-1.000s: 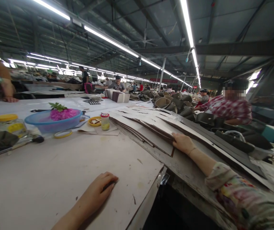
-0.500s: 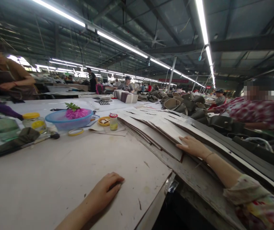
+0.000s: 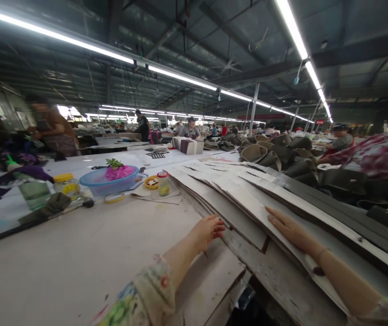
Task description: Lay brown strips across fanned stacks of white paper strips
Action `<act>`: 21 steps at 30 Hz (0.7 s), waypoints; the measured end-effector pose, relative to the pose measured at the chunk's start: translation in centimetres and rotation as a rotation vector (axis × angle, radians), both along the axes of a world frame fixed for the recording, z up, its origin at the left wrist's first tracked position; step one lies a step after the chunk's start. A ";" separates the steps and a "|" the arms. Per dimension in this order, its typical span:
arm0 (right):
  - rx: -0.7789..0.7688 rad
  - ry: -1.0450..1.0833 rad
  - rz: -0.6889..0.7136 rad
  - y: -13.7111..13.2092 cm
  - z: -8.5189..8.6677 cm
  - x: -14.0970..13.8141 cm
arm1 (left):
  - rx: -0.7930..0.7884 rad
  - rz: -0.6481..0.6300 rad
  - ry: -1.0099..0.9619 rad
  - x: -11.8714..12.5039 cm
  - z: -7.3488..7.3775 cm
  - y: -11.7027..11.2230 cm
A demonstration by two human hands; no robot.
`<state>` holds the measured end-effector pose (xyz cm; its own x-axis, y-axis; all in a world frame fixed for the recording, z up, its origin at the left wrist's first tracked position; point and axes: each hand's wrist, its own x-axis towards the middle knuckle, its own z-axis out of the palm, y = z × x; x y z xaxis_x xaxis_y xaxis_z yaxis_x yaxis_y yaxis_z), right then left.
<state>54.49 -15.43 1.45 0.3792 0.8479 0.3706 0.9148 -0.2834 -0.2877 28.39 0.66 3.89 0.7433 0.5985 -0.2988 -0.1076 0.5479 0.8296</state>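
Note:
My right hand (image 3: 289,230) lies nearly flat, fingers stretched, on a long pale sheet (image 3: 251,199) in the fanned stack to the right. Below the wrist, the edge of a sheet (image 3: 328,283) runs toward me. My left hand (image 3: 209,232) hovers at or just over the stack's left edge, its fingers loosely bent and apart, with nothing seen in them. Whether its fingertips touch the stack I cannot tell. Under the left forearm is the worn pale board (image 3: 119,258) covering the table.
To the left stand a blue basin (image 3: 112,182) with pink contents and leaves, a yellow-lidded jar (image 3: 67,185) and a black-tipped brush (image 3: 87,203). A small red-lidded jar (image 3: 163,184) is by the stack. Dark rolled pieces (image 3: 282,151) pile up behind. Co-workers are around.
My left hand has moved from the board up and right to the stack's edge. My right hand has flattened and slid along the sheets. The view has shifted left.

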 end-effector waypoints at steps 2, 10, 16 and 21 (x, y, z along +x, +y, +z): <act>0.016 0.047 0.015 -0.1 -0.2 0.4 | -0.066 0.075 -0.017 3.8 0.1 0.3; 0.089 0.396 0.062 -0.3 0.1 0.5 | -0.228 0.240 -0.080 13.0 0.1 1.4; 0.114 0.402 0.036 -0.2 0.7 0.0 | -0.244 0.178 -0.112 14.3 0.4 1.6; 0.122 0.414 0.046 -0.4 0.7 0.0 | -0.244 0.096 -0.117 14.1 0.6 2.3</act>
<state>54.50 -15.78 2.18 0.4802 0.8266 0.2934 0.7258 -0.1866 -0.6621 42.48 2.92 4.53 0.7248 0.5885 -0.3582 -0.2553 0.7124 0.6537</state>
